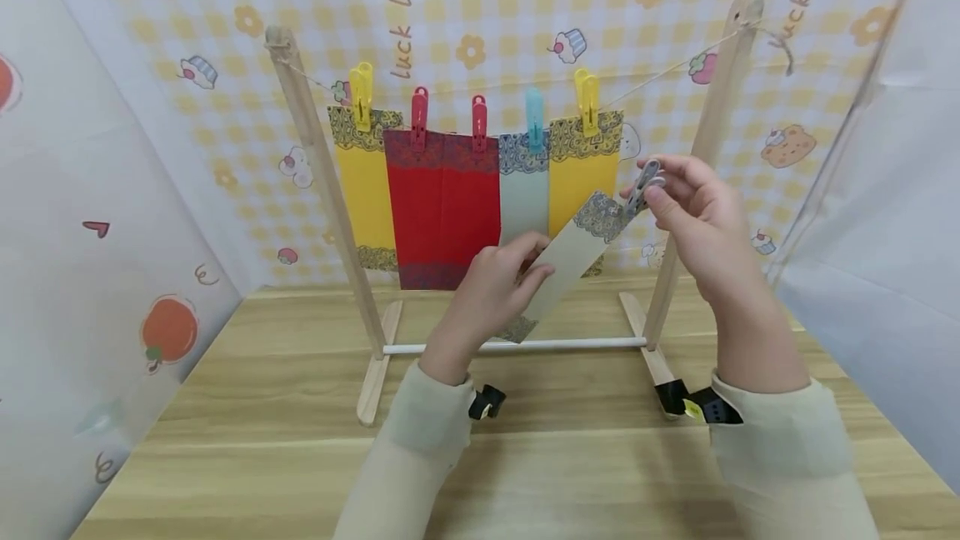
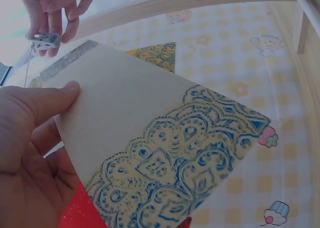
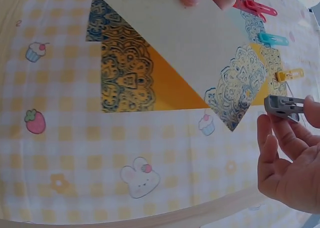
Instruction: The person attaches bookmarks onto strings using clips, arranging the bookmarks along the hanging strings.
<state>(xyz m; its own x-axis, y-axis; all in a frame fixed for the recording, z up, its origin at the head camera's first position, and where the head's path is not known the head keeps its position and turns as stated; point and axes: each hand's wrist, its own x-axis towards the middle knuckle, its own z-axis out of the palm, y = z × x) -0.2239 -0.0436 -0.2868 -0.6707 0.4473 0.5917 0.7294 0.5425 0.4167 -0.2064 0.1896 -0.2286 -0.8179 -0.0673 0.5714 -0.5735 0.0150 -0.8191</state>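
Observation:
My left hand (image 1: 498, 290) pinches a pale cream paper strip (image 1: 558, 277) by its long edge, thumb on the front. Lacy blue patterned bands cross both ends of the strip (image 2: 125, 97), which slants up to the right. At its upper end my right hand (image 1: 708, 219) pinches a grey clothespin (image 1: 641, 188) between thumb and fingers. In the right wrist view the clothespin (image 3: 285, 106) stands apart from the strip's patterned corner. Behind the strip hangs a yellow patterned paper (image 1: 585, 169), held on the string by a yellow clothespin (image 1: 588, 105).
A string (image 1: 660, 73) runs between two wooden posts (image 1: 322, 182). Red papers (image 1: 442, 207), a pale blue paper (image 1: 523, 190) and another yellow paper (image 1: 366, 198) hang from it by red, blue and yellow clothespins. A white rod (image 1: 585, 344) joins the posts low down.

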